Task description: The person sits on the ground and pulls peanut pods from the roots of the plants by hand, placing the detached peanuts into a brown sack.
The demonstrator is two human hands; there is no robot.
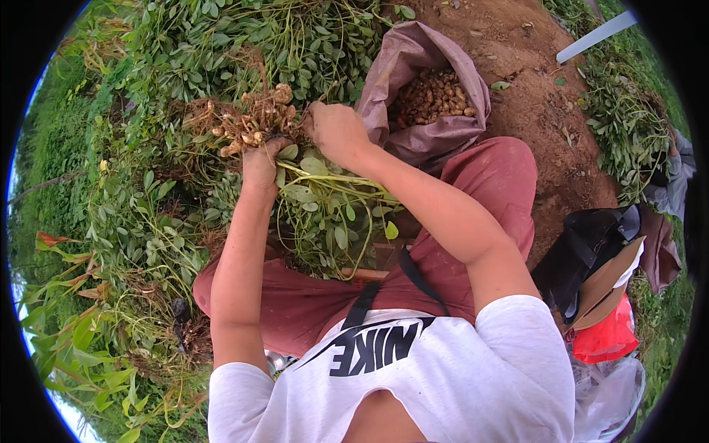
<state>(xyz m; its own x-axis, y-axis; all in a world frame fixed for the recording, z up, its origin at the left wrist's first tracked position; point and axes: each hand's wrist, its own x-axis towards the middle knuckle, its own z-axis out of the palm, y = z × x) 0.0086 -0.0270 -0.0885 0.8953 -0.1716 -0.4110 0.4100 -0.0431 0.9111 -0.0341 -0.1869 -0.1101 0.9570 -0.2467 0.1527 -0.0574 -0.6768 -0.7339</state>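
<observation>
A pulled peanut plant, its roots hung with peanut pods (pixel 257 119), is gripped at the base of its stems by my left hand (pixel 262 163). Its green stems and leaves (pixel 327 188) trail right and down over my lap. My right hand (pixel 335 130) is beside the root cluster, fingers bent in; whether a pod is between the fingertips is hidden. Just right of that hand, a purplish woven sack (pixel 407 55) stands with its mouth wide, and loose peanut pods (pixel 435 97) lie inside.
Heaped peanut plants (pixel 210 55) spread ahead and left. Bare reddish soil (pixel 520 77) lies beyond the sack, with a pale tube (pixel 595 37) over it. At right are a black bag (pixel 576 249), a red plastic bag (pixel 606 335) and a clear plastic bag (pixel 609 387). Part of another person (pixel 676 174) shows far right.
</observation>
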